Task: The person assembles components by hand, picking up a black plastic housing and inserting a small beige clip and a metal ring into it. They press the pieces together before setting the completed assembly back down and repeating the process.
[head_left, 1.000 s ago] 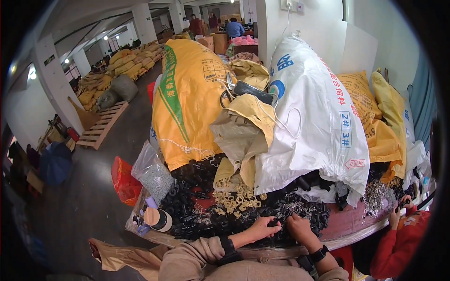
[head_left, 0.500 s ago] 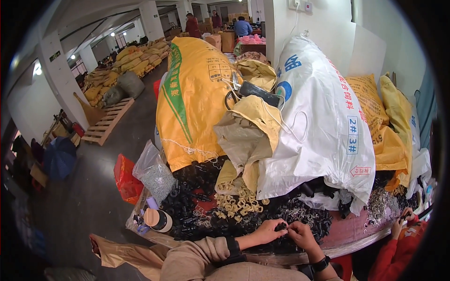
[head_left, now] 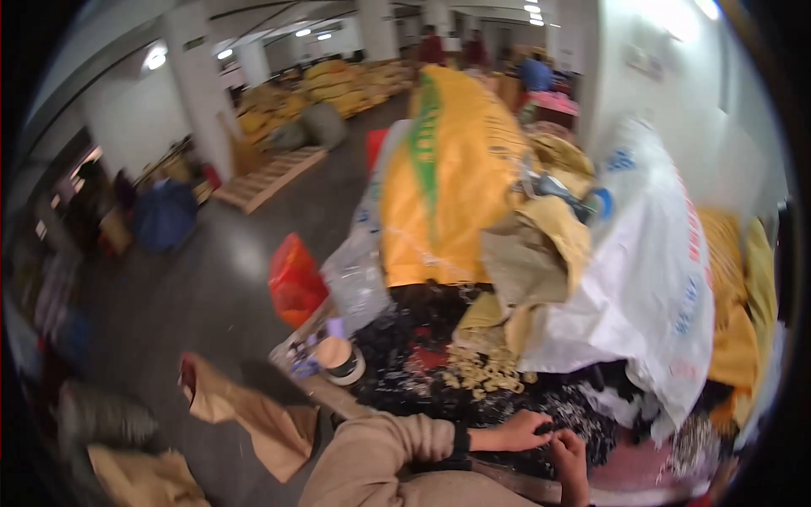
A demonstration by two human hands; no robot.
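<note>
Over the near edge of the table, my left hand [head_left: 519, 432] and my right hand [head_left: 569, 451] meet, fingers closed and fingertips nearly touching. Between them is a small black part [head_left: 545, 428], too blurred to make out its exact kind; both hands seem to pinch it. Beneath and around them spreads a heap of small black parts [head_left: 405, 342] mixed with silvery bits. Just beyond my hands lies a pile of small tan, clip-like pieces [head_left: 483, 369], spilling from an opened beige sack [head_left: 532, 258].
Large yellow [head_left: 456, 186] and white [head_left: 634, 279] woven sacks stand on the table. A lidded cup [head_left: 340, 362] and a clear plastic bag [head_left: 359, 275] are at its left end. On the floor are a brown paper sack [head_left: 253, 418] and a wooden pallet [head_left: 270, 179].
The view has swung left and blurred, so the table and sacks sit further right. The co-worker's red sleeves at the right have mostly left the picture. My hands stay together.
</note>
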